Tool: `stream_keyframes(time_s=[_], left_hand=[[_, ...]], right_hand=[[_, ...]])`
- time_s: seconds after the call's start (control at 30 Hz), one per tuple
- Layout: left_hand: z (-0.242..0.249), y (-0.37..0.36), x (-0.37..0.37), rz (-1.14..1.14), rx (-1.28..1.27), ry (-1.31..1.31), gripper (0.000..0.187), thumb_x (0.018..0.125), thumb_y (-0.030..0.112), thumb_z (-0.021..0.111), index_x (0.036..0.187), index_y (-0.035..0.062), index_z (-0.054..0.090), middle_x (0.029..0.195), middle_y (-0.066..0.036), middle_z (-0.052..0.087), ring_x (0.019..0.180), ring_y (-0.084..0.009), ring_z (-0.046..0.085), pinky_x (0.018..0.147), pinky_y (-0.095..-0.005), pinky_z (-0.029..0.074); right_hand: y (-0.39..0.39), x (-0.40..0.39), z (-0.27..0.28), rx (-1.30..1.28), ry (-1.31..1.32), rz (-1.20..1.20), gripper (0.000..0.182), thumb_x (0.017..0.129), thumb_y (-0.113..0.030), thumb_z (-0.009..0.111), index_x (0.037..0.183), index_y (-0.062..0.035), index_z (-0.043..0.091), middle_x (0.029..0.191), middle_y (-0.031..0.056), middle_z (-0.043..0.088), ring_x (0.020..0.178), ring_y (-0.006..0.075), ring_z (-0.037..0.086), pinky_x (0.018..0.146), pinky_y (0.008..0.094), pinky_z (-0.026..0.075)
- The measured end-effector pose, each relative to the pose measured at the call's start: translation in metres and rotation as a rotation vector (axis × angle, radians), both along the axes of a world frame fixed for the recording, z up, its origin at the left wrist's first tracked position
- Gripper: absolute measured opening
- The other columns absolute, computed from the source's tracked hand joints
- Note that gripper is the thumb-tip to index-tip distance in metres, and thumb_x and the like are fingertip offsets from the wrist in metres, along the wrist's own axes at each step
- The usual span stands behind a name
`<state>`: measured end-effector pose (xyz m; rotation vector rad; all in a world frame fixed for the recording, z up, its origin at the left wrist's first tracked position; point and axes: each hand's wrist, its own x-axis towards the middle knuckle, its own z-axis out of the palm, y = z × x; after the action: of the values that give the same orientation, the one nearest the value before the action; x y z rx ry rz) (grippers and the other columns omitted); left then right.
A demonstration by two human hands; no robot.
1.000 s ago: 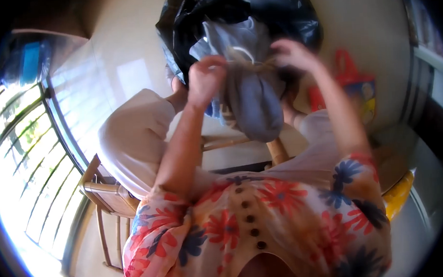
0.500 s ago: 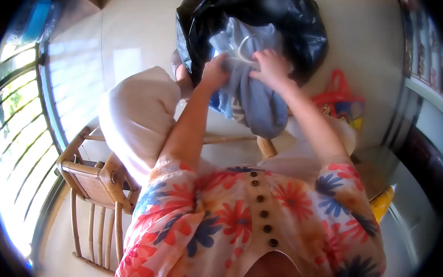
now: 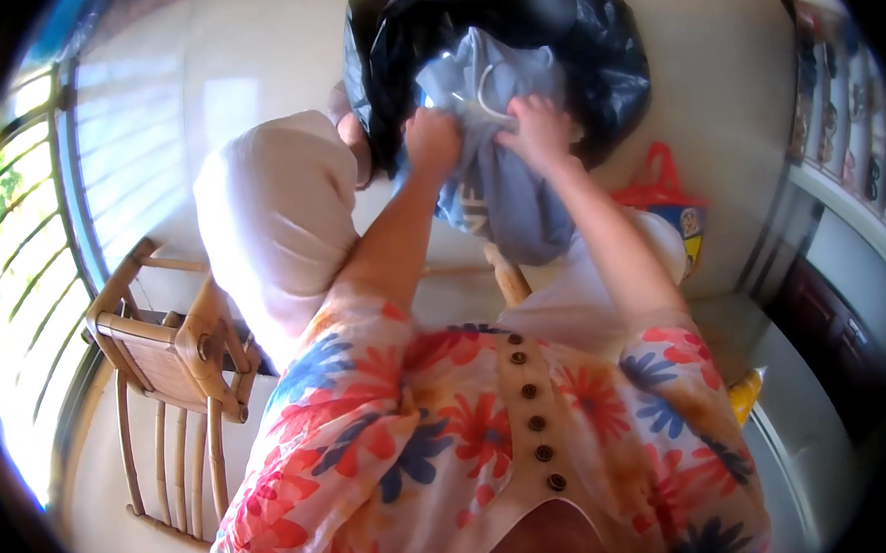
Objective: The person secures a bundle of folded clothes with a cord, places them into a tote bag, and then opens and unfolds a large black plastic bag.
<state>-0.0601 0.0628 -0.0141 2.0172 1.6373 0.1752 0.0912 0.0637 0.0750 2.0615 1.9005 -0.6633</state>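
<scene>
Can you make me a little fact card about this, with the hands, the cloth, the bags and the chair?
Left hand: curled on the grey cloth
Right hand: on the same cloth, beside a white hook; grip unclear
Black bag: on the floor, past the hands
Red bag: on the floor, to the right
Chair: wooden, to the left

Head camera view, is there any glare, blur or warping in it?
Head view: the barred window is blown out, with pale reflections on the floor; shiny highlights and a hazy spot on the black plastic bag; wide-angle distortion curves the window bars, with black corners; the left hand and right hand look slightly soft.
</scene>
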Motion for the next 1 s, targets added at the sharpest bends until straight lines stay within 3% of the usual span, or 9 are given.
stream_keyframes(time_s=[0.23, 0.33, 0.37, 0.47, 0.5, 0.6, 0.63, 0.77, 1.0], left_hand=[[-0.010, -0.008, 0.005, -0.004, 0.016, -0.067, 0.022, 0.068, 0.020, 0.061, 0.083, 0.0051, 0.064, 0.080, -0.006, 0.059, 0.082, -0.0225, 0.052, 0.074, -0.0319, 0.040], [0.017, 0.018, -0.017, 0.042, -0.929, -0.587, 0.035, 0.067, 0.026, 0.064, 0.092, 0.0009, 0.062, 0.087, -0.007, 0.059, 0.086, -0.0193, 0.053, 0.079, -0.0285, 0.040], [0.024, 0.026, -0.022, 0.068, -1.053, -0.719, 0.048, 0.063, 0.028, 0.068, 0.102, 0.0010, 0.059, 0.091, -0.007, 0.058, 0.090, -0.0160, 0.051, 0.080, -0.0268, 0.040], [0.046, 0.021, -0.019, 0.056, -0.920, -0.635, 0.056, 0.060, 0.028, 0.070, 0.106, 0.0002, 0.055, 0.097, -0.010, 0.058, 0.089, -0.0181, 0.053, 0.078, -0.0284, 0.042], [0.042, 0.011, -0.014, -0.033, -0.626, -0.455, 0.056, 0.058, 0.025, 0.071, 0.106, 0.0027, 0.054, 0.101, -0.012, 0.057, 0.091, -0.0232, 0.055, 0.078, -0.0315, 0.044], [0.030, -0.016, 0.002, 0.130, -0.260, -0.262, 0.042, 0.058, 0.020, 0.069, 0.096, 0.0054, 0.057, 0.100, -0.014, 0.056, 0.091, -0.0289, 0.055, 0.079, -0.0353, 0.045], [0.022, -0.024, 0.007, 0.187, -0.133, -0.269, 0.027, 0.061, 0.013, 0.064, 0.086, 0.0071, 0.057, 0.092, -0.012, 0.055, 0.088, -0.0310, 0.054, 0.077, -0.0383, 0.045], [0.018, -0.025, 0.009, 0.189, -0.120, -0.231, 0.022, 0.063, 0.008, 0.058, 0.084, 0.0050, 0.052, 0.089, -0.015, 0.051, 0.086, -0.0331, 0.052, 0.072, -0.0428, 0.042], [0.025, -0.019, 0.003, 0.189, -0.184, -0.221, 0.021, 0.065, 0.010, 0.057, 0.086, 0.0072, 0.054, 0.091, -0.013, 0.052, 0.088, -0.0316, 0.053, 0.073, -0.0414, 0.043]], right_hand=[[-0.012, 0.012, -0.008, 0.133, 0.125, -0.066, 0.036, 0.066, -0.027, 0.069, 0.095, -0.0161, 0.052, 0.099, 0.0019, 0.051, 0.100, 0.0230, 0.045, 0.081, 0.0449, 0.033], [-0.014, 0.015, -0.009, 0.146, 0.129, -0.068, 0.035, 0.066, -0.028, 0.069, 0.095, -0.0170, 0.053, 0.100, 0.0012, 0.051, 0.101, 0.0225, 0.045, 0.080, 0.0449, 0.034], [-0.013, 0.016, -0.008, 0.123, 0.119, -0.053, 0.034, 0.066, -0.028, 0.069, 0.094, -0.0166, 0.054, 0.100, 0.0014, 0.051, 0.101, 0.0224, 0.045, 0.080, 0.0449, 0.034], [-0.011, 0.015, -0.007, 0.099, 0.087, -0.038, 0.031, 0.066, -0.029, 0.069, 0.091, -0.0155, 0.055, 0.099, 0.0022, 0.051, 0.100, 0.0225, 0.045, 0.079, 0.0447, 0.034], [-0.013, 0.014, -0.005, 0.092, 0.079, -0.040, 0.031, 0.066, -0.029, 0.069, 0.091, -0.0152, 0.056, 0.098, 0.0025, 0.051, 0.100, 0.0226, 0.045, 0.079, 0.0446, 0.034], [-0.013, 0.003, -0.003, 0.051, -0.016, -0.013, 0.031, 0.067, -0.030, 0.069, 0.090, -0.0144, 0.056, 0.098, 0.0030, 0.051, 0.098, 0.0231, 0.045, 0.080, 0.0442, 0.033], [-0.015, 0.000, -0.005, 0.055, -0.054, -0.006, 0.030, 0.067, -0.033, 0.068, 0.088, -0.0143, 0.057, 0.097, 0.0032, 0.051, 0.098, 0.0230, 0.044, 0.080, 0.0438, 0.033], [-0.026, -0.015, -0.005, 0.152, -0.143, 0.078, 0.028, 0.068, -0.034, 0.066, 0.087, -0.0154, 0.059, 0.092, 0.0027, 0.054, 0.097, 0.0228, 0.044, 0.080, 0.0432, 0.033], [-0.031, 0.002, -0.006, 0.150, 0.089, 0.128, 0.023, 0.068, -0.026, 0.064, 0.088, -0.0146, 0.061, 0.093, 0.0009, 0.056, 0.098, 0.0221, 0.046, 0.079, 0.0421, 0.034]])
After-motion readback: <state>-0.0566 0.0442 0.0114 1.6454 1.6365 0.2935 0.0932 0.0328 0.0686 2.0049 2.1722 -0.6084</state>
